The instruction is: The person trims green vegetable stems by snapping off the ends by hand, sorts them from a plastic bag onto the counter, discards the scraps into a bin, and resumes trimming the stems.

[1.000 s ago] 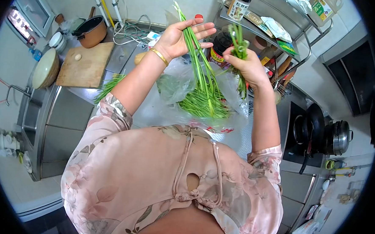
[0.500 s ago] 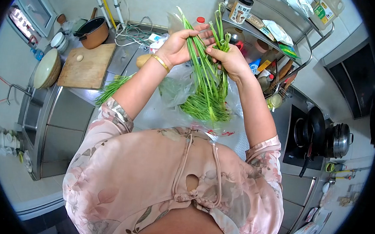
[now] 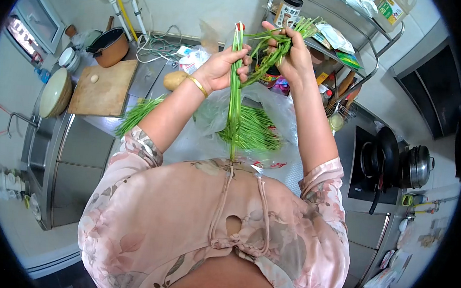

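My left hand (image 3: 226, 68) is closed around a bundle of garlic chives (image 3: 234, 105), which hangs straight down with its pale ends upward. Beside it, my right hand (image 3: 296, 56) grips a bent, tangled bunch of green chive leaves (image 3: 272, 57). A few strands run from that bunch toward the left hand. Below both hands lies an opened clear plastic bag (image 3: 283, 106) with more chives (image 3: 257, 128) on it. Another small pile of chives (image 3: 140, 114) rests under my left forearm.
A wooden cutting board (image 3: 102, 95) with a small pale round item stands at left, near a bowl (image 3: 57, 93) and a brown pot (image 3: 111, 49). A potato-like item (image 3: 175, 80) lies behind my left wrist. Right are a metal rack (image 3: 370, 62) and a stove with a black wok (image 3: 385, 157).
My left hand has closed from an open palm around the upright chives. My right hand has moved up and right, taking the tangled bunch away from the bundle.
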The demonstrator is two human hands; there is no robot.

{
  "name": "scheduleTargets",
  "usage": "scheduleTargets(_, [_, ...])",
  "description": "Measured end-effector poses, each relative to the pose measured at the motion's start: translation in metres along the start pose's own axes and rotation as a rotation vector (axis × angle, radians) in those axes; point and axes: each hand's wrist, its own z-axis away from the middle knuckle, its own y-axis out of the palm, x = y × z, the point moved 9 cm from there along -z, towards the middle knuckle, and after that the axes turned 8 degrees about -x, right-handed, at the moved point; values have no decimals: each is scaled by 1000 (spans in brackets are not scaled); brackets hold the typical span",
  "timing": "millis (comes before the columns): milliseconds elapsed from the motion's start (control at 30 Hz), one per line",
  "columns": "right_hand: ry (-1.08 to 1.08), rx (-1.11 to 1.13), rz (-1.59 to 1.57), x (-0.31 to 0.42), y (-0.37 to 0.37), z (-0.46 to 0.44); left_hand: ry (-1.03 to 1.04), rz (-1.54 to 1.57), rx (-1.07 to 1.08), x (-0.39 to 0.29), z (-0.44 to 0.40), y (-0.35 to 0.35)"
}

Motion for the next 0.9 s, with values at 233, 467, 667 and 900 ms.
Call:
scheduleTargets(233, [-61, -48, 73, 33, -20, -15, -143, -218, 126, 10, 17, 18])
scheduleTargets(467, [-279, -143, 26, 105, -60, -2, -146, -287, 108, -3, 18, 22])
scheduleTargets(667, [-432, -230, 472, 119, -70, 43, -24, 130, 47, -39, 0, -1])
scheduleTargets(900, [-48, 89, 1061, -14, -23, 72, 15, 215, 41, -45, -3, 1])
